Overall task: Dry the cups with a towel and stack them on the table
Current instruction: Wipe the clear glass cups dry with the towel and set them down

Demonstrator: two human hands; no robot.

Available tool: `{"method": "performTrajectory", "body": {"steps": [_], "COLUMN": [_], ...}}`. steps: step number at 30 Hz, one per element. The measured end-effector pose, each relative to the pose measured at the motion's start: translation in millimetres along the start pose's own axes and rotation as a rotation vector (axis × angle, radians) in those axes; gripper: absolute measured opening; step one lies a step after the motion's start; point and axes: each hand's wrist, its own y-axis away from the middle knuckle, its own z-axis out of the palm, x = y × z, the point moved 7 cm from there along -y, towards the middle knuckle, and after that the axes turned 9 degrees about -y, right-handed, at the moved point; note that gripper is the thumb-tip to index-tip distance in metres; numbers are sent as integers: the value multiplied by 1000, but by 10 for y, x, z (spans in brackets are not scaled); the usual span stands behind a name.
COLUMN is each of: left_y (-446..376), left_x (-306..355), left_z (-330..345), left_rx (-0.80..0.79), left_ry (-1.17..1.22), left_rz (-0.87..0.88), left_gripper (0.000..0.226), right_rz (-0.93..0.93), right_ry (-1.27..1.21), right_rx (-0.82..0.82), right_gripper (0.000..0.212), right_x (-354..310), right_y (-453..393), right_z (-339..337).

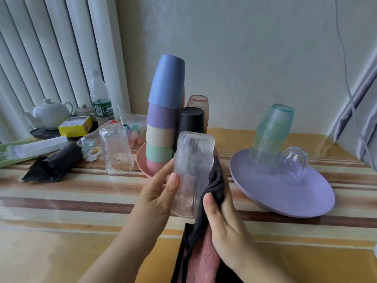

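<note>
My left hand (158,193) grips a clear textured glass (192,166), held upside down above the table. My right hand (223,219) holds a dark towel (214,180) with a pink underside, pressing it against the glass's right side. A second clear glass (117,150) stands inverted on the striped table (81,201) to the left. Behind them a stack of coloured plastic cups (163,111) rises from a pink plate (142,162), with a black cup (191,120) and a pinkish glass (199,105) beside it. Stacked green glasses (271,131) and a small clear cup (291,166) sit on a purple plate (285,199).
At the back left are a white teapot (50,114), a water bottle (100,99), a yellow box (75,125), a black rolled bag (55,165) and a green-white package (26,150). A wall stands behind; a curtain (359,119) hangs at the right.
</note>
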Motion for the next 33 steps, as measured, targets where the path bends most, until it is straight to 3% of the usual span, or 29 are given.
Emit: {"method": "performTrajectory", "body": {"steps": [3, 8, 12, 16, 23, 25, 27, 30, 33], "left_y": [3, 55, 90, 174, 70, 40, 13, -31, -8], "left_x": [-32, -25, -54, -122, -124, -104, -118, -180, -200], "left_z": [13, 80, 185, 313, 94, 65, 37, -73, -74], "left_rx": [53, -64, -233, -376, -217, -233, -208, -38, 11], "left_ry": [-105, -112, -125, -42, 205, 261, 212, 176, 136], "left_rz": [46, 19, -36, -108, -145, -143, -128, -138, -150], "left_gripper": [40, 44, 48, 63, 76, 80, 82, 69, 42], "right_rz": [-15, -74, -116, -58, 62, 26, -1, -31, -10], "right_ry": [25, 99, 68, -7, -44, -17, -12, 23, 82], "right_rx": [-6, -26, 127, 234, -63, -88, -67, -31, -33], "right_gripper": [66, 65, 62, 36, 59, 78, 78, 65, 61], "right_x": [32, -14, -156, -245, -58, -66, -62, -88, -64], "right_y": [4, 42, -24, -34, 39, 49, 34, 4, 13], "right_z": [16, 76, -115, -392, 18, 101, 94, 26, -7]}}
